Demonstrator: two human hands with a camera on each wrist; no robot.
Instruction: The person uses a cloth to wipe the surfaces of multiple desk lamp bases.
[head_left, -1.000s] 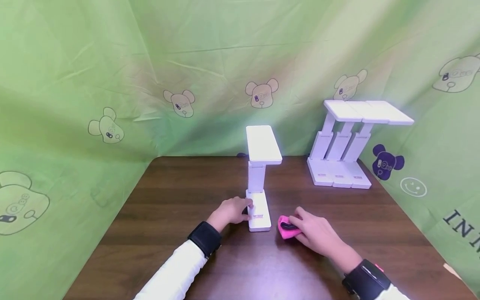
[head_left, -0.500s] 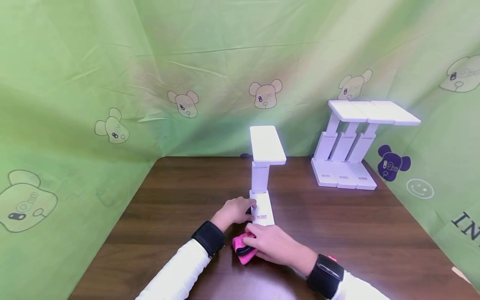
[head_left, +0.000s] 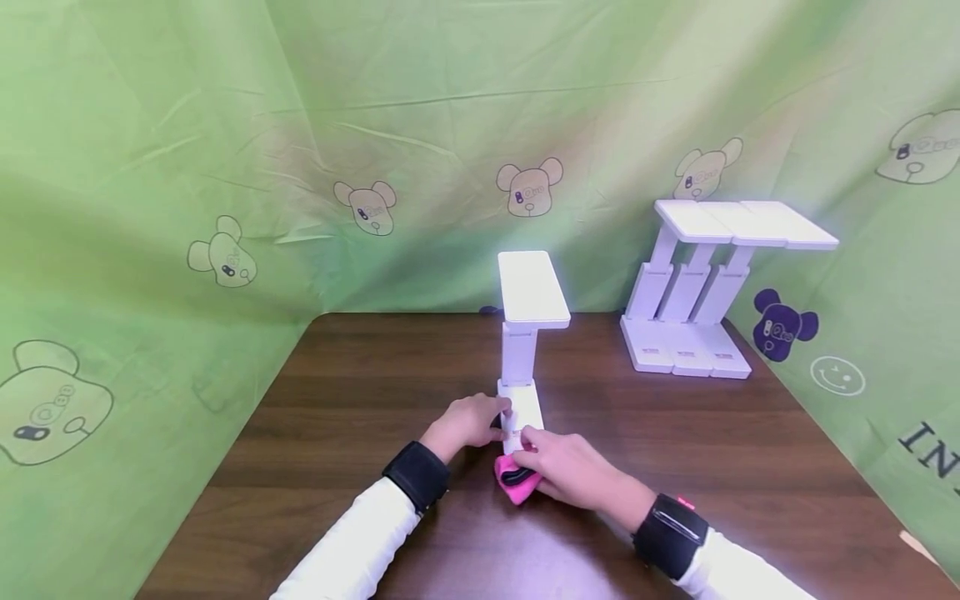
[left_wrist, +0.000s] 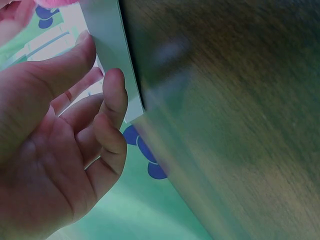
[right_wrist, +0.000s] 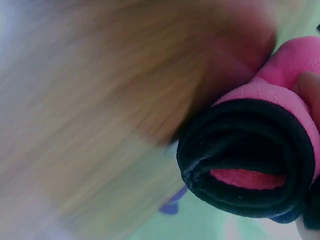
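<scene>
A white desk lamp (head_left: 517, 354) stands upright on the brown table, its flat head lit. At the left side of its base (head_left: 523, 408) is my left hand (head_left: 467, 421). In the left wrist view, thumb and fingers of the left hand (left_wrist: 55, 120) are at the base's side edge (left_wrist: 112, 55), the lower fingers curled. My right hand (head_left: 573, 468) grips a folded pink cloth (head_left: 517, 487) with black edging, right at the front end of the base. The right wrist view shows the cloth (right_wrist: 250, 92) rolled up, its black edging forming a loop; most of the hand is out of that view.
Three more lit white lamps (head_left: 686, 300) stand side by side at the table's back right. A green curtain (head_left: 420, 100) with bear-head prints hangs behind and along both sides of the brown table (head_left: 390, 358).
My right hand swept the cloth leftward from the right of the base to its front left, then back right to its front end. The left hand stays at the base.
</scene>
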